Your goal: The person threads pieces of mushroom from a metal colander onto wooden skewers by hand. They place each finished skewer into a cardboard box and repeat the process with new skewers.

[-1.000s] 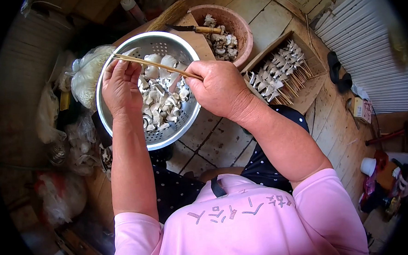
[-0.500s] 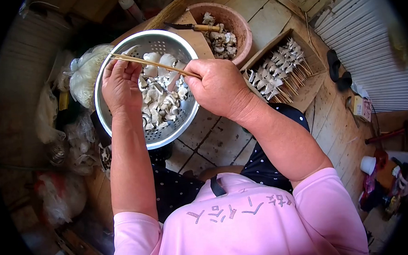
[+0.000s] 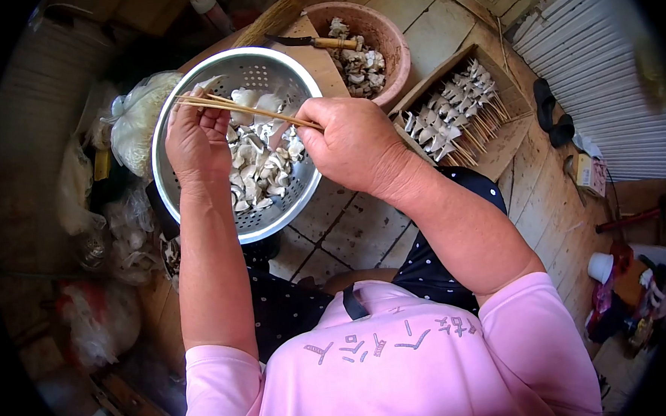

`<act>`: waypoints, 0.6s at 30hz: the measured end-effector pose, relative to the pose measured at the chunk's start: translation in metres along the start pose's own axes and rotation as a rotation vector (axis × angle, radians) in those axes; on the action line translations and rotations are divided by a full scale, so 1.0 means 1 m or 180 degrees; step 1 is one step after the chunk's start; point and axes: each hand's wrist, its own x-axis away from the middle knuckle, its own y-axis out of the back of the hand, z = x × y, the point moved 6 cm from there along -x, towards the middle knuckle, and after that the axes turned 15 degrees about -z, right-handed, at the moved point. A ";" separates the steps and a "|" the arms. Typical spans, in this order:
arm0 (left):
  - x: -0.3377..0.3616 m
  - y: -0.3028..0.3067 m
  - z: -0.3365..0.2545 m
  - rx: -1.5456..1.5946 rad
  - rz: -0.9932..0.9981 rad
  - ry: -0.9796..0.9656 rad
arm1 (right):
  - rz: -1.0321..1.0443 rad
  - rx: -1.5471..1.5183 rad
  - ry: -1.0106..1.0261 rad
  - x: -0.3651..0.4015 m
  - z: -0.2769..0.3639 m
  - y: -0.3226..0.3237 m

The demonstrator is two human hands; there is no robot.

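Head view: shirt lettering (image 3: 385, 341) unreadable; left hand (image 3: 194, 140) and right hand (image 3: 354, 143), each grip closed on bamboo skewers (image 3: 257, 115) spanning between them, mushrooms (image 3: 259, 170) just below.

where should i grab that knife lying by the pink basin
Grip the wooden handle, coming from the basin side on the right: the knife lies flat with its dark blade pointing left, away from the basin.
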 end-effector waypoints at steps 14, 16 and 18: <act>0.001 -0.003 0.002 -0.0016 -0.0045 0.0026 | 0.0101 0.0038 0.0014 0.004 -0.003 -0.004; 0.001 -0.004 0.002 -0.0018 -0.0011 0.0040 | 0.0105 -0.0014 0.0014 0.004 -0.003 -0.004; 0.002 -0.004 0.002 -0.0030 -0.0009 0.0027 | 0.0059 0.0023 0.0069 0.005 -0.002 -0.003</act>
